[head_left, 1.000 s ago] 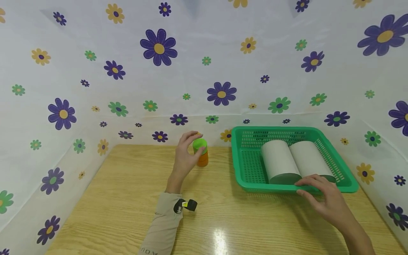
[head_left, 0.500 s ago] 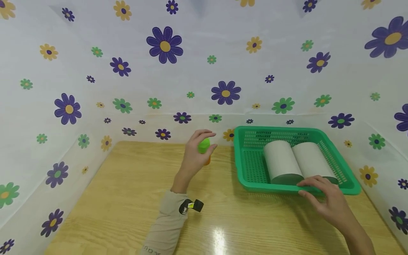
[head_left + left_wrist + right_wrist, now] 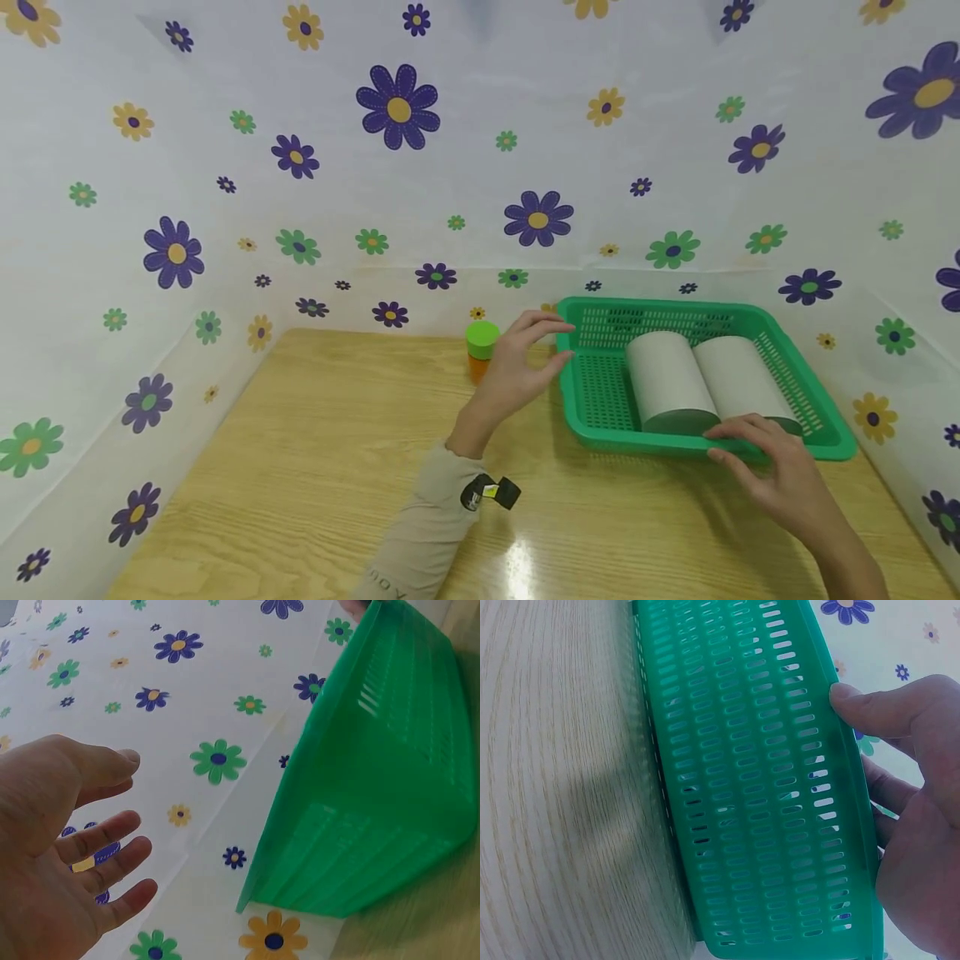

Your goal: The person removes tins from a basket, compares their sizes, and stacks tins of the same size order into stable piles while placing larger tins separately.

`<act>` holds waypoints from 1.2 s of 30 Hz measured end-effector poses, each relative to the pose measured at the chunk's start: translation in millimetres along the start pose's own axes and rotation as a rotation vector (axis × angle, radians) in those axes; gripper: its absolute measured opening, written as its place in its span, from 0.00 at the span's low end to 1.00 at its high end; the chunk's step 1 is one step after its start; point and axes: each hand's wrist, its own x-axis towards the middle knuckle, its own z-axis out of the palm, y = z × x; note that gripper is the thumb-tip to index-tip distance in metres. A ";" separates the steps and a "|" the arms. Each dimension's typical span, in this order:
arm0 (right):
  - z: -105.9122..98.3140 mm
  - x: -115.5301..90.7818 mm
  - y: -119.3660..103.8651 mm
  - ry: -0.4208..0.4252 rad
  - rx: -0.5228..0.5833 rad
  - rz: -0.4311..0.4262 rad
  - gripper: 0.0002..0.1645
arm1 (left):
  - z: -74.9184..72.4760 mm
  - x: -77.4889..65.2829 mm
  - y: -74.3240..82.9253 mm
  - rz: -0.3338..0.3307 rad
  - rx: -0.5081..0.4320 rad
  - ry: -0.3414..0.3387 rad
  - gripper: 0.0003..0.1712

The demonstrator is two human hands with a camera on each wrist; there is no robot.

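My left hand [image 3: 517, 371] is in the air with fingers spread and nothing in its grasp, its fingertips overlapping the left rim of a green plastic basket [image 3: 630, 440] in the head view. The left wrist view shows that palm [image 3: 45, 885] apart from the basket's side [image 3: 352, 847]. On the front rim, my right hand [image 3: 787, 479] holds the basket, fingers over the edge and thumb [image 3: 862, 705] on the outside. Two white cylinders [image 3: 670, 375] [image 3: 742, 375] lie side by side inside. Left of the basket, a small stack with a green top and orange bottom [image 3: 482, 340] stands upright, partly hidden by my left hand.
The wooden table [image 3: 337, 433] carries everything. Flower-printed white sheeting [image 3: 465, 167] rises at the back and both sides, close behind the basket and the small stack.
My left hand has moved right, from over the green and orange stack toward the basket's left rim. A green top now covers the stack's opening. My right hand stays at the front rim.
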 end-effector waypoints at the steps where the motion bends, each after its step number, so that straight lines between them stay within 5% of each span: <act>1: 0.2 -0.4 0.3 0.001 0.000 0.000 0.26 | 3.1 2.1 1.3 -0.002 0.003 -0.014 0.17; 10: 0.7 0.6 2.3 0.018 -0.002 -0.038 0.29 | 30.0 19.5 16.5 -0.056 -0.014 -0.132 0.18; 20: -0.9 0.0 -0.5 0.001 -0.002 -0.009 0.26 | 56.4 27.9 22.5 -0.172 -0.024 -0.191 0.18; 30: -2.0 -0.6 0.3 0.006 -0.007 -0.023 0.26 | 80.6 39.5 32.1 -0.266 -0.021 -0.310 0.31; 36: -0.6 0.3 -0.9 0.004 0.003 -0.035 0.27 | 93.9 44.6 35.2 -0.360 -0.010 -0.319 0.36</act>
